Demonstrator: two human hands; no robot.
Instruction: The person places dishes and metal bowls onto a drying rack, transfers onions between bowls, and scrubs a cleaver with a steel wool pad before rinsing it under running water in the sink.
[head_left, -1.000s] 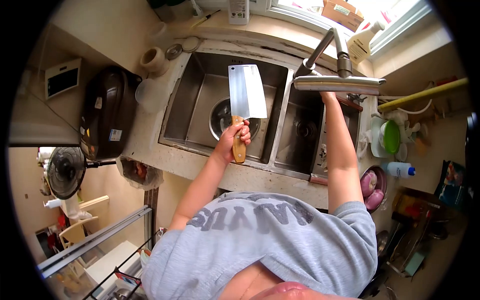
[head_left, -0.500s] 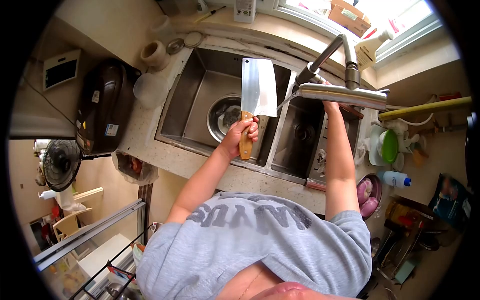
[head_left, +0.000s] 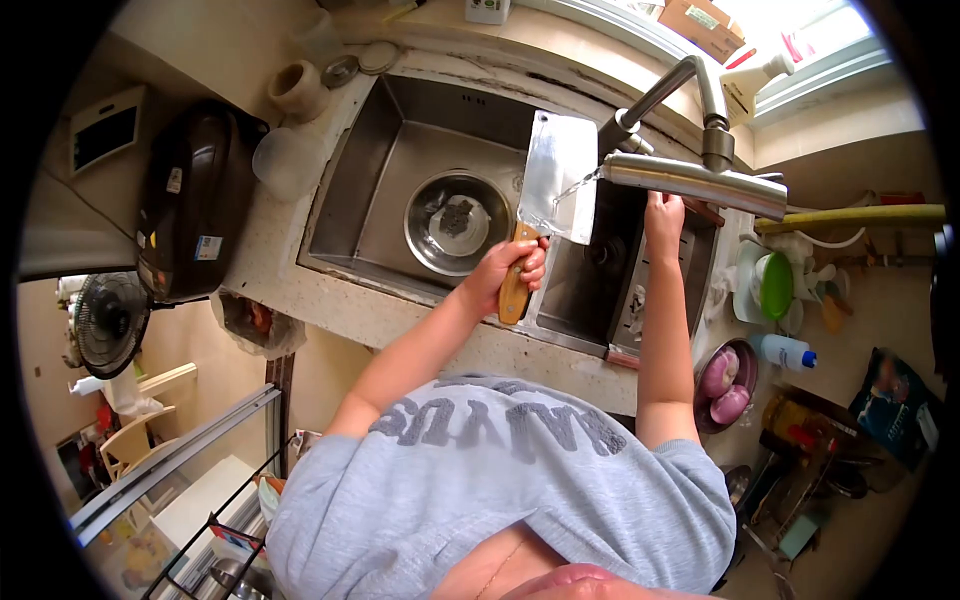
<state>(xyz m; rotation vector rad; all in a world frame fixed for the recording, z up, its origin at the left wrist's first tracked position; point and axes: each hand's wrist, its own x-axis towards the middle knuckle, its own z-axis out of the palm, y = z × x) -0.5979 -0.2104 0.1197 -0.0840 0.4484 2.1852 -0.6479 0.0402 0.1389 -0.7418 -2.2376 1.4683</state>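
Observation:
My left hand (head_left: 508, 272) is closed round the wooden handle of a cleaver (head_left: 560, 175), its broad blade pointing away from me. A stream of water from the metal faucet (head_left: 690, 183) strikes the blade, which is above the divider between the two basins. My right hand (head_left: 664, 225) is beside the faucet spout, over the right basin; its fingertips are partly hidden by the spout, so I cannot tell whether they grip anything. In the left sink basin (head_left: 350, 215) sits a metal bowl (head_left: 424, 232) with some dark matter and liquid in it.
Right of the sink stand a bowl of pink-purple pieces (head_left: 730, 403), a blue-capped bottle (head_left: 785, 351) and a green bowl (head_left: 776, 284). A dark appliance (head_left: 200, 200) and a clear plastic tub (head_left: 288, 165) are on the left. A spray bottle (head_left: 750, 85) stands by the window.
The cleaver in my left hand has moved right, under the faucet. Water now runs onto its blade. My right hand has come out from behind the spout, nearer to me.

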